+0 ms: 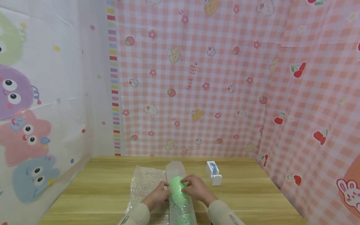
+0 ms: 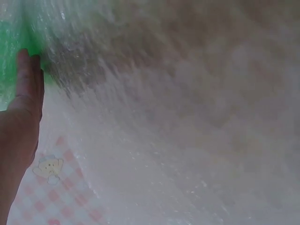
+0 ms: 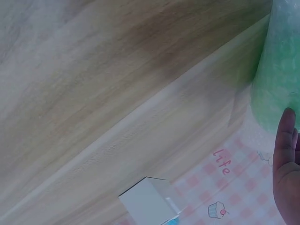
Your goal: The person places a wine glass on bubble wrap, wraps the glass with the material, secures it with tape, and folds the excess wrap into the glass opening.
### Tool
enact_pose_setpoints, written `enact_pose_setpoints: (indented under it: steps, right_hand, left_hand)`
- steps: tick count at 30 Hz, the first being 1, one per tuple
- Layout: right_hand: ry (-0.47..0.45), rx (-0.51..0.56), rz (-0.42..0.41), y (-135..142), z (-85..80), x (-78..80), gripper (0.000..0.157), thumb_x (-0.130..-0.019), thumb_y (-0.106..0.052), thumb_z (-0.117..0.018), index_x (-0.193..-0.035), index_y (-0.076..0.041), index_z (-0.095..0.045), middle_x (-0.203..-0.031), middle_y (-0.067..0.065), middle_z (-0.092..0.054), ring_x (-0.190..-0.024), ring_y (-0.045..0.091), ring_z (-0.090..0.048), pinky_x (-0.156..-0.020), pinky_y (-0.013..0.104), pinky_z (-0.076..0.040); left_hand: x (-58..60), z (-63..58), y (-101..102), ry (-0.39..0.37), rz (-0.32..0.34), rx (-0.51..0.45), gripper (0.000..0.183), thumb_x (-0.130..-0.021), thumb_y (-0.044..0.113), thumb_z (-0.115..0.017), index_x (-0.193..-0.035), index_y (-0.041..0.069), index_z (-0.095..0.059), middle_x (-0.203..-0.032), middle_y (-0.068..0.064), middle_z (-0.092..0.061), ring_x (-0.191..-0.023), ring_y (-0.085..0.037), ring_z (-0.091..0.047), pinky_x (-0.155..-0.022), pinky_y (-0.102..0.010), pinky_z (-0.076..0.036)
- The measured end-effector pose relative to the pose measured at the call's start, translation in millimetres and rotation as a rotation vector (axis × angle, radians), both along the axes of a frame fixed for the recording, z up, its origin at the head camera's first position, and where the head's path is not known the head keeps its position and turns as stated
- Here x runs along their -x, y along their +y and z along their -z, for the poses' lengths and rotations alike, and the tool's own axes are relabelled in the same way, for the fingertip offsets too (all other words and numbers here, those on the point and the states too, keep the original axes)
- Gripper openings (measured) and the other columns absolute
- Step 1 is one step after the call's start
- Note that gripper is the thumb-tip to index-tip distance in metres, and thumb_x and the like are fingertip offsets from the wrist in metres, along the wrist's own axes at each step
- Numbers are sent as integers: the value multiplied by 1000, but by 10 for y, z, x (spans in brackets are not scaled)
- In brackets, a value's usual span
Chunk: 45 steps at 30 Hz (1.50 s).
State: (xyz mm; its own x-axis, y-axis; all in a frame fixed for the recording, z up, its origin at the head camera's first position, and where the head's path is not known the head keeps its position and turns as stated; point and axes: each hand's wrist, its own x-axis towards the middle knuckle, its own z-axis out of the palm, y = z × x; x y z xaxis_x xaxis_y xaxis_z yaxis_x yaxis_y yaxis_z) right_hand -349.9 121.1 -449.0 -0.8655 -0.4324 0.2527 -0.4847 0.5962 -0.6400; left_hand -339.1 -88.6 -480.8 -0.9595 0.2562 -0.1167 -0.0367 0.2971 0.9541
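Observation:
Between my hands lies a green object, covered by clear bubble wrap that runs lengthwise over the table. A second green patch shows through the wrap nearer to me. My left hand touches the left side of the green object. In the left wrist view its fingers look straight against the wrapped side. From the right, my right hand rests its fingertips on the wrap, with thumb and forefinger apart. In the right wrist view one fingertip meets the green surface.
Another stretch of bubble wrap spreads flat to the left. A white tape dispenser with a blue roll stands at the back right of the wooden table. Patterned cloth hangs behind the table and along both sides.

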Motion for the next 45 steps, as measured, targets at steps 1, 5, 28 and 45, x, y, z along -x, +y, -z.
enact_pose_setpoints:
  steps: [1, 5, 28, 45]
  right_hand:
    - [-2, 3, 3, 10, -6, 4, 28, -83, -12, -77, -110, -3, -71, -111, 10, -62, -94, 30, -61, -72, 38, -53]
    - [-42, 23, 3, 44, -16, 10, 28, -84, -11, -76, -110, -3, -71, -113, 12, -62, -96, 31, -60, -73, 41, -53]
    - [-93, 45, 20, 51, 25, 15, 26, -88, -12, -74, -111, -2, -69, -116, 13, -62, -100, 33, -60, -78, 45, -55]
    - [-51, 50, -24, 9, 52, -15, 27, -91, -13, -72, -117, -5, -70, -114, 9, -57, -102, 34, -56, -79, 45, -51]
  left_hand:
    - [1, -12, 15, -15, -5, -4, 42, -98, 14, -54, -131, -5, -35, -102, -17, -63, -95, -30, -66, -88, -49, -53]
    - [0, -46, 74, -32, -40, -12, 40, -99, 13, -54, -131, -3, -36, -104, -18, -60, -94, -28, -65, -86, -47, -53]
    - [-69, -80, 137, 67, -89, 42, 44, -98, 22, -62, -122, -10, -44, -99, -16, -60, -82, -22, -63, -80, -47, -54]
    - [-33, -35, 6, 67, -53, 13, 46, -98, 20, -61, -125, -14, -44, -106, -21, -64, -89, -31, -69, -83, -47, -56]
